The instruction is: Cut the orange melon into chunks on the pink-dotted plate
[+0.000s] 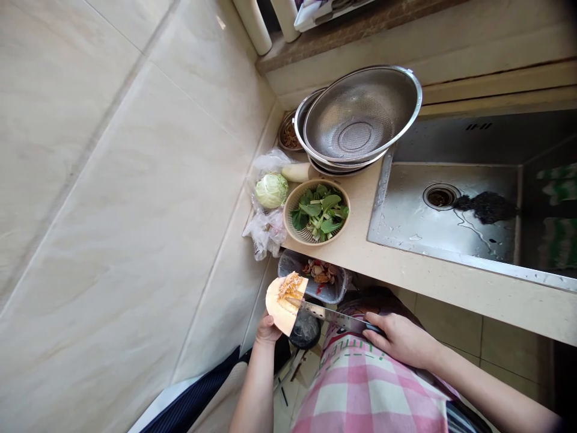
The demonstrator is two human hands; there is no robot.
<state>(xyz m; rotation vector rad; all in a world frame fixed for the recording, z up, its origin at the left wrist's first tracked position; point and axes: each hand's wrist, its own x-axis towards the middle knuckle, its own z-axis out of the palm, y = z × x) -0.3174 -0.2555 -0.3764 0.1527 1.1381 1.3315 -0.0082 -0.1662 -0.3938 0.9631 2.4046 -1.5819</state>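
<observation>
My left hand (267, 329) is wrapped round the lower edge of a pale orange piece of pumpkin (280, 308), whose stringy, seedy centre faces up. In my right hand (391, 337) is the dark handle of a knife (336, 318). The blade points left, and its tip touches the pumpkin at the seedy part. Both hands are in front of the counter edge, over the pink checked apron. Just beyond the pumpkin, a lined bin (336, 290) holds peelings and scraps.
On the counter (360, 240) stand a basket (288, 224) of leafy greens (321, 210), a cabbage (271, 190) in plastic and stacked metal colanders (360, 114). The steel sink (406, 228) is at the right. A tiled wall (135, 210) rises at the left.
</observation>
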